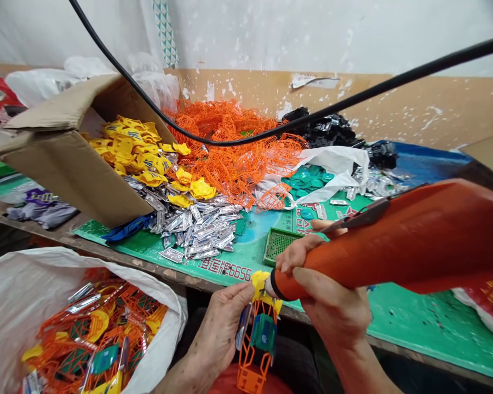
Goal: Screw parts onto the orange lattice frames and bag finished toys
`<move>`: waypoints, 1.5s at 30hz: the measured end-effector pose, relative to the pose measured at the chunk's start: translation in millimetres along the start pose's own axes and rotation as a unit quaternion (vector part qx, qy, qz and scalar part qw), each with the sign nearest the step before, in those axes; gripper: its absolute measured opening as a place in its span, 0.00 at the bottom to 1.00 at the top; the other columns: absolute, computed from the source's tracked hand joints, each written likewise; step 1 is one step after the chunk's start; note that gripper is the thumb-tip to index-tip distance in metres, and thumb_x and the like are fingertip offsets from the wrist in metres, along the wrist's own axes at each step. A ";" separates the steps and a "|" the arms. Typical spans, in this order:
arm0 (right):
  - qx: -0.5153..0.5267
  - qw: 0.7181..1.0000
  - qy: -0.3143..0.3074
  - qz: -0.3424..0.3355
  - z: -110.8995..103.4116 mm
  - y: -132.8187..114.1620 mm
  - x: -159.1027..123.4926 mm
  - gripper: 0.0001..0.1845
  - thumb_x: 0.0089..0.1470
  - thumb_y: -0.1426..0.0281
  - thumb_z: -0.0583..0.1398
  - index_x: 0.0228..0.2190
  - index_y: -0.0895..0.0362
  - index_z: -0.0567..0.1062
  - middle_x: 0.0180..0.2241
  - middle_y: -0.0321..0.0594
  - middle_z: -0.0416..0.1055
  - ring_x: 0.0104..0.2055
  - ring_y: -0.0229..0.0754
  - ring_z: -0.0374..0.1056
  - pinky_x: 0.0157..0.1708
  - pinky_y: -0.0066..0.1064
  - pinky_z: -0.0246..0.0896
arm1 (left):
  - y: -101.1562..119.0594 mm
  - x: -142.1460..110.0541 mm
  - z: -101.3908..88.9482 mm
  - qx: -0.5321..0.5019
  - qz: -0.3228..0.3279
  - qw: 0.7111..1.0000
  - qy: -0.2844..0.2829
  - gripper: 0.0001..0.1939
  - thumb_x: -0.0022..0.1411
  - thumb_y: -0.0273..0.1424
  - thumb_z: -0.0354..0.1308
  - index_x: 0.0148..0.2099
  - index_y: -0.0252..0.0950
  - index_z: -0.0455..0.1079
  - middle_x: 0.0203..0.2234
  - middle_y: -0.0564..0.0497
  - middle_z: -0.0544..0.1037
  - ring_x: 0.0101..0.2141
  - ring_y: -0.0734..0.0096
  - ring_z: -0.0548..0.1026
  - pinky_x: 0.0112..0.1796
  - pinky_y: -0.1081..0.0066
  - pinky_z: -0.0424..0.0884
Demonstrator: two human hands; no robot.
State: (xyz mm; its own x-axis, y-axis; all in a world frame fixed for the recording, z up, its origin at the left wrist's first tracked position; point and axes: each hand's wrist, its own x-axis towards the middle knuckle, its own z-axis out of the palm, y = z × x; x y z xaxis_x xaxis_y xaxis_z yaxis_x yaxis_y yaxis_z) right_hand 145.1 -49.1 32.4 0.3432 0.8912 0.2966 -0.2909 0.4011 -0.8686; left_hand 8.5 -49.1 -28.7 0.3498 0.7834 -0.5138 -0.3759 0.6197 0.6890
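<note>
My left hand point(219, 325) pinches a partly built plastic toy at its upper side. The toy has an orange lattice frame point(252, 377), a yellow piece point(259, 282) at the top, a teal panel point(264, 331) in the middle and a silvery strip at its left. Wrapped around a large orange-red power screwdriver point(378, 241), my right hand point(332, 306) tilts it down to the left. The tool's nose meets the yellow piece; its very tip is hidden there. Both hands are just in front of the table edge.
Low at the left, a white sack point(160, 284) holds similar toys. A tipped cardboard box point(66, 169) spills yellow parts point(135, 142). Silver pieces point(205, 227), orange frames point(234, 148) and a green tray point(277, 246) lie on the table. A black cable point(238, 141) hangs across the view.
</note>
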 end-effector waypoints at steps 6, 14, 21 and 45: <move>0.067 0.997 0.019 -0.039 0.4 -17.0 13.8 0.20 0.42 0.78 0.62 0.40 0.50 0.71 0.25 0.30 0.70 0.26 0.36 0.66 0.30 0.34 0.66 | 5.1 -1.1 3.9 -0.054 -0.009 0.998 -0.029 0.17 0.46 0.36 0.71 0.35 0.28 0.77 0.24 0.46 0.80 0.23 0.71 0.74 0.26 0.74 0.70; -0.009 0.989 0.099 -0.106 -19.8 -24.6 38.9 0.07 0.40 0.76 0.64 0.26 0.57 0.73 0.20 0.32 0.69 0.22 0.38 0.66 0.27 0.34 0.65 | 1.9 -1.1 -1.9 -0.053 -0.043 0.998 -0.008 0.17 0.44 0.35 0.72 0.33 0.27 0.76 0.25 0.45 0.80 0.25 0.70 0.76 0.28 0.74 0.71; -0.070 0.974 0.194 -0.090 -33.8 -18.5 50.3 0.13 0.31 0.72 0.70 0.22 0.57 0.73 0.20 0.32 0.71 0.19 0.38 0.66 0.21 0.32 0.63 | 4.6 -2.0 0.8 -0.036 -0.044 0.998 -0.008 0.15 0.47 0.35 0.70 0.33 0.27 0.75 0.26 0.46 0.80 0.26 0.71 0.75 0.29 0.74 0.69; -0.217 0.922 -0.258 0.191 -31.8 20.4 9.3 0.19 0.54 0.60 0.59 0.44 0.57 0.76 0.38 0.41 0.77 0.36 0.39 0.71 0.35 0.31 0.68 | 5.9 -19.4 -2.3 -0.365 -0.217 0.882 -0.203 0.13 0.48 0.20 0.65 0.32 0.29 0.63 0.26 0.54 0.67 0.21 0.88 0.69 0.22 0.91 0.65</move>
State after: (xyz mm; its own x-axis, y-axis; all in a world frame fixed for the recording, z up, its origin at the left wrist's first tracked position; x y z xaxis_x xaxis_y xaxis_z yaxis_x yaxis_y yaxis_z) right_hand 170.8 -39.4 4.8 -0.2129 0.9770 -0.0124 0.1199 0.0135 -0.9927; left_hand -2.5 -60.6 -15.8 0.8197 0.4741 -0.3214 -0.5311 0.8392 -0.1167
